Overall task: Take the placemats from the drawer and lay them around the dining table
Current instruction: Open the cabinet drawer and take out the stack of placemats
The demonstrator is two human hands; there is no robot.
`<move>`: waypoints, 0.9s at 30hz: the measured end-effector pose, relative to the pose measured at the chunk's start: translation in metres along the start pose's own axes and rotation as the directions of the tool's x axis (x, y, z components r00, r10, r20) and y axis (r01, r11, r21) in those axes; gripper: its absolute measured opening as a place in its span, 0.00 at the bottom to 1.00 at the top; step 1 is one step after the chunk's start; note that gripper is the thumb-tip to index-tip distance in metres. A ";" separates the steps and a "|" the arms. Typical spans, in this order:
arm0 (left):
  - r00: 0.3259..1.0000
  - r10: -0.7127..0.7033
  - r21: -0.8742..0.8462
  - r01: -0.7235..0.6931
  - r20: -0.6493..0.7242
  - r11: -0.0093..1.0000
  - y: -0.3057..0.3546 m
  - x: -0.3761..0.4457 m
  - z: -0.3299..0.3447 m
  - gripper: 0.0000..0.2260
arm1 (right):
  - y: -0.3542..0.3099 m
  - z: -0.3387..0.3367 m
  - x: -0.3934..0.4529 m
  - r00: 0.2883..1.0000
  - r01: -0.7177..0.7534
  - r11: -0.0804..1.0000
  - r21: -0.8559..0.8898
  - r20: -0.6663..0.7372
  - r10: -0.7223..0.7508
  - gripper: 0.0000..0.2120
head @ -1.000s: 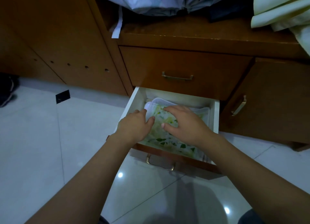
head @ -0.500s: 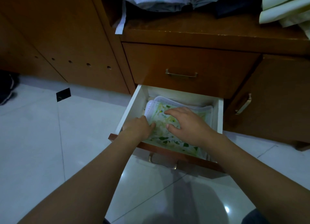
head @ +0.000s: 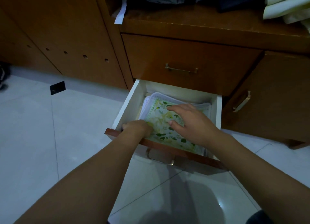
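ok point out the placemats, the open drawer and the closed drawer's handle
placemats (head: pixel 161 118): head view, leaf-printed top
open drawer (head: pixel 126 106): head view, white left wall
closed drawer's handle (head: pixel 181 70): head view, middle of bar

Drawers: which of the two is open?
The lower drawer, pulled out, placemats showing inside with both hands on them. The upper drawer above it sits flush and shut.

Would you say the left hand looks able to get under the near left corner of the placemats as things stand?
Probably yes. The left hand is already down inside the open drawer at the near left corner of the placemats, with nothing visible between them. Its fingertips are hidden, so an actual grip cannot be confirmed.
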State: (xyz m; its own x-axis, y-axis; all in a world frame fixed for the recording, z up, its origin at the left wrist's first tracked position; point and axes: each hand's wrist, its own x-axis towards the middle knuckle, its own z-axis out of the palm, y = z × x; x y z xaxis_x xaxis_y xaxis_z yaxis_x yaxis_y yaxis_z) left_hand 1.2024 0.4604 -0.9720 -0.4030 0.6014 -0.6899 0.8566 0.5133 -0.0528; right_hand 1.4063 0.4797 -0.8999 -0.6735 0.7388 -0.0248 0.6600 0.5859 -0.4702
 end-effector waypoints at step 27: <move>0.511 0.349 0.074 -0.483 -0.786 0.872 -0.073 -0.145 -0.064 0.21 | -0.028 0.023 0.028 0.995 0.082 0.997 -0.015 0.053 -0.081 0.27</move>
State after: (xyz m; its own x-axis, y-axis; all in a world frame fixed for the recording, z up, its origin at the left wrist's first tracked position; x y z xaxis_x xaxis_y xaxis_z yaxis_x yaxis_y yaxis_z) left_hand 1.1780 0.3752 -0.8222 -0.1599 0.9674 0.1963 0.9657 0.1121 0.2341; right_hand 1.3617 0.4763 -0.9075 -0.7414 0.6702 -0.0329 0.6075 0.6496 -0.4571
